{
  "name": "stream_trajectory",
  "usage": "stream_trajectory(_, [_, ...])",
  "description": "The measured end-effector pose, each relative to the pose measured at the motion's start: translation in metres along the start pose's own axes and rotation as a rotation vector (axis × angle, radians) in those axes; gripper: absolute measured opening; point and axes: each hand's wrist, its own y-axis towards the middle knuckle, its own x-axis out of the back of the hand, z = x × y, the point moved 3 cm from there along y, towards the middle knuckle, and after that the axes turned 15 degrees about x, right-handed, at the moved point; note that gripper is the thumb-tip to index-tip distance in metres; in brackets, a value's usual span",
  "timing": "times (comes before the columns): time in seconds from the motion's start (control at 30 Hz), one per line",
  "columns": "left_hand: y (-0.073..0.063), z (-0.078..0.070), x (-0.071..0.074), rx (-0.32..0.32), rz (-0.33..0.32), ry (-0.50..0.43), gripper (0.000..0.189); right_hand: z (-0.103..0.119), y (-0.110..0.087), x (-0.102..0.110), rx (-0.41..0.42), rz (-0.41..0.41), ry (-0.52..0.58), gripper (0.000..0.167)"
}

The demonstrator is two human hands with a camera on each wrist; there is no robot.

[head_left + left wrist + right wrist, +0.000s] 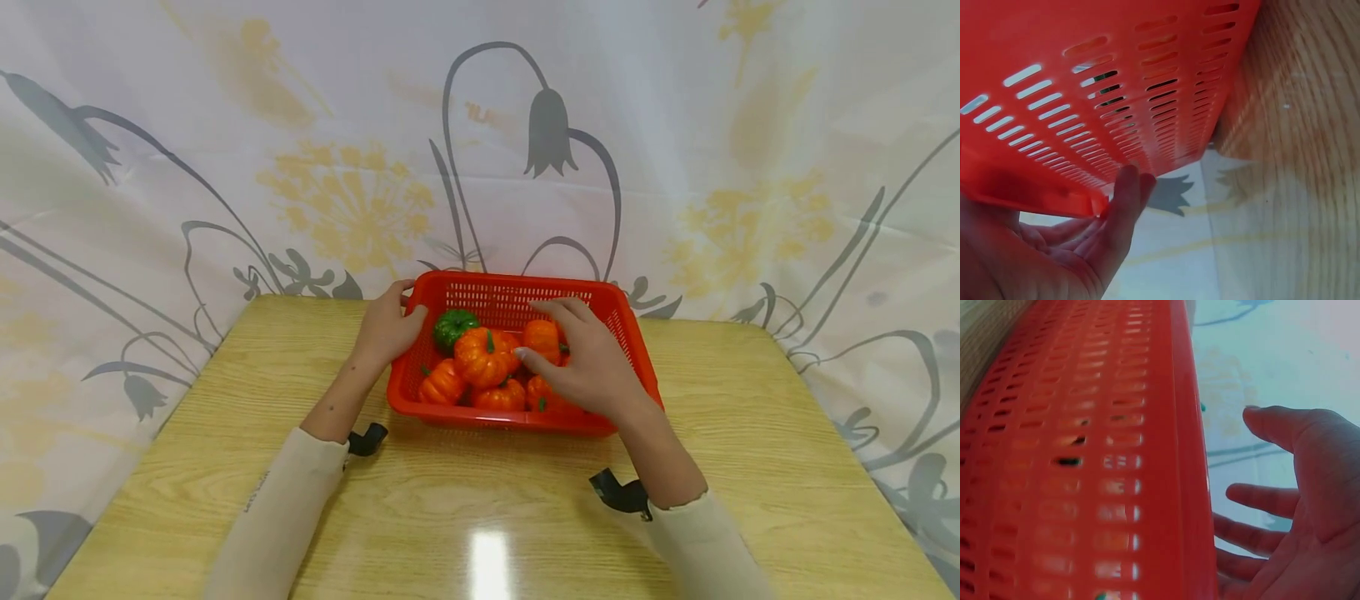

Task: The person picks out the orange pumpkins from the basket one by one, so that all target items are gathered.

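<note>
A red slotted plastic basket on the wooden table holds a green pumpkin and several small orange pumpkins. My left hand grips the basket's left rim, thumb on top and fingers outside, partly under the rim in the left wrist view. Over the basket's right half hovers my right hand, its fingers spread and nothing between them. Closest to its thumb are a large orange pumpkin on top of the pile and another orange pumpkin. The right hand hides part of the pumpkins at that end.
Behind the table hangs a pale curtain printed with grey and yellow flowers, close to the basket's back side. A black wrist mount sticks out from the left sleeve, another mount from the right.
</note>
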Motion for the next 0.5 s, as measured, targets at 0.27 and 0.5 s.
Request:
stream_trajectory(0.27, [0.001, 0.002, -0.002, -0.001, -0.001, -0.059, 0.057, 0.011, 0.013, -0.016, -0.004, 0.049, 0.038, 0.065])
stream_trajectory(0.5, [0.001, 0.004, -0.004, -0.001, -0.002, -0.073, 0.056, 0.016, 0.021, -0.031, -0.002, 0.101, 0.035, 0.070])
